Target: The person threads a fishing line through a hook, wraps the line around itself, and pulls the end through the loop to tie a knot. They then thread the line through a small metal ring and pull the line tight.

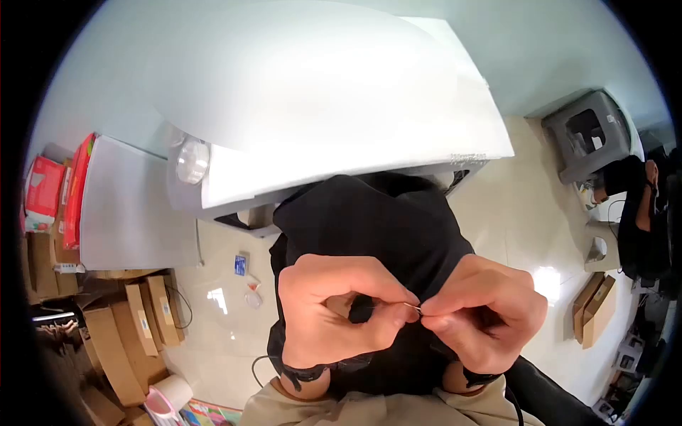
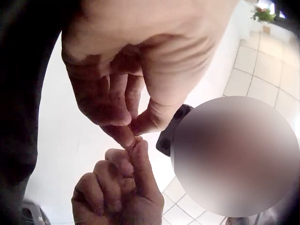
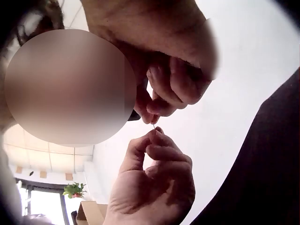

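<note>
Close together above the black-clothed lap (image 1: 369, 220), both hands meet at their fingertips. Between them shows a thin, shiny, needle-like piece (image 1: 412, 307), also seen as a fine pale line (image 3: 153, 126) in the right wrist view. My left hand (image 1: 348, 336) pinches one end between thumb and index finger, the other fingers curled in. Thumb and index finger of my right hand (image 1: 497, 295) pinch at the other end, its remaining fingers folded. Most of the piece is hidden by the fingertips, and I cannot tell its exact kind.
A white-topped table (image 1: 341, 121) stands in front, with a clear round container (image 1: 192, 160) at its left edge. Cardboard boxes (image 1: 114, 348) stand at the left, and a small blue packet (image 1: 241, 265) lies on the floor. A grey stool (image 1: 590, 135) and another person (image 1: 639, 213) are at the right.
</note>
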`<state>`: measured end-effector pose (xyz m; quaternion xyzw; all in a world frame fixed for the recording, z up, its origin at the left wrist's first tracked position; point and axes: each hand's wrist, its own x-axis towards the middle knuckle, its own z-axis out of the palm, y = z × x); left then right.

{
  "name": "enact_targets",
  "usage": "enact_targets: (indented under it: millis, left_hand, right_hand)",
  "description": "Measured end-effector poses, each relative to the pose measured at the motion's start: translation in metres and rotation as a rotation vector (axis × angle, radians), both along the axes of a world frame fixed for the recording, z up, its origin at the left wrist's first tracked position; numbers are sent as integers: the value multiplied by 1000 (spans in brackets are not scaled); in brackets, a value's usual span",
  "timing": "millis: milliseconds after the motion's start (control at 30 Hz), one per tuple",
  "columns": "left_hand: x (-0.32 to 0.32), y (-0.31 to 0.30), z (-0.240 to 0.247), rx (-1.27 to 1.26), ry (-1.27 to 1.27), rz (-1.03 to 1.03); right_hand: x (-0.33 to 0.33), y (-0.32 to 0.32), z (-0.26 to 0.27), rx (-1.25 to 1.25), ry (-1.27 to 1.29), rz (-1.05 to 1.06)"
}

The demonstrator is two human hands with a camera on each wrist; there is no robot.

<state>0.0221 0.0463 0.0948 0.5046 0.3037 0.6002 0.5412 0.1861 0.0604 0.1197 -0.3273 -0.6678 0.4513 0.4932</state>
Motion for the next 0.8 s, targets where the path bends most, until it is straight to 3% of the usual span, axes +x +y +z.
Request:
enact_targets:
  millis: [67,167,467,633,800]
  left_hand:
    - [-2,-3,1,15,64,20]
    - [-1,-3,-4,60,10,103]
    - [3,0,-5,211,108,139]
    - [1,1,-8,346,223,163]
    - [6,-3,-4,324,262,166]
  right_hand:
    - [0,-2,-1,2,-44,-19]
    - [-5,-12,-4,-191,0,-229]
    - [8,-10,-16,51,18,-150]
    - [9,-16,-28,42,179,-178]
    - [12,-3,-21,194,-30,44]
